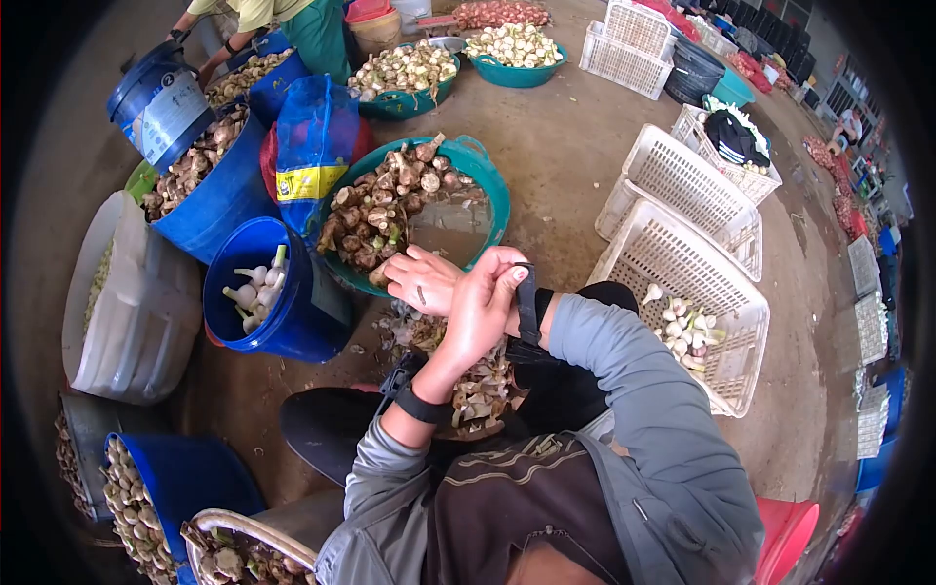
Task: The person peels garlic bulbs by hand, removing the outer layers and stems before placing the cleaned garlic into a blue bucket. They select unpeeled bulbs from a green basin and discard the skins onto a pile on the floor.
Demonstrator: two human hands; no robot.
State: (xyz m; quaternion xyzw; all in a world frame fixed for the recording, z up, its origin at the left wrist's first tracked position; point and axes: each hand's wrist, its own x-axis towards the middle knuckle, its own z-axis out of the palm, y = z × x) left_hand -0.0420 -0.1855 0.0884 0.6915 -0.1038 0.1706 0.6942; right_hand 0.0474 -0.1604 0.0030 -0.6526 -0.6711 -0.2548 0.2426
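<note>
The black strap [527,304] sits round our right wrist, just in front of the near rim of the green basin [490,175] of muddy roots. Our left hand [483,310] closes its grip on the strap, fingertips pinching its upper end. Our right hand [421,280] lies loosely open at the basin's near edge, its grip holding nothing we can see. Left of the basin stands a blue bucket [302,322] of peeled white bulbs; right of it, a white crate [682,263].
</note>
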